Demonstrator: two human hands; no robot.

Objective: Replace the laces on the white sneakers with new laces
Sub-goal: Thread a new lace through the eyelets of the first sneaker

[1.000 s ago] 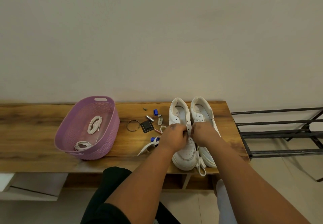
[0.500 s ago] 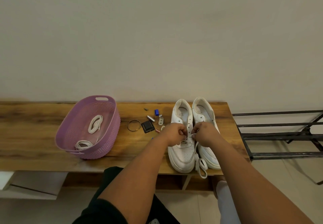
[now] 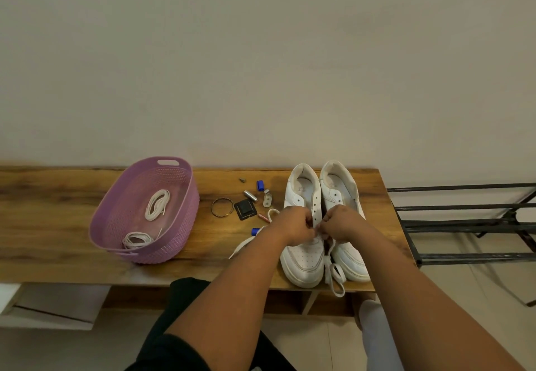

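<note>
On the wood-grain bench (image 3: pixel 58 225) by the plain wall we keep two smooth white sneakers side by side, toes toward us; the left sneaker (image 3: pixel 303 257) has a perforated toe and a row of round eyelets, and a small printed mark on its insole is too blurred for us to read. Our left hand (image 3: pixel 293 225) and right hand (image 3: pixel 342 224) sit curled together over its eyelets, each pinching the flat white lace (image 3: pixel 333 272), whose looped tail hangs over the bench edge beside the right sneaker (image 3: pixel 348 254). Two coiled white laces (image 3: pixel 156 204) lie in the oval, woven-pattern purple basket (image 3: pixel 179 225). A twisted metal ring (image 3: pixel 222 207) and a black square piece (image 3: pixel 246 209) lie between. Compared with half a second ago, our hands have hardly shifted and the lace tail has dropped slightly.
</note>
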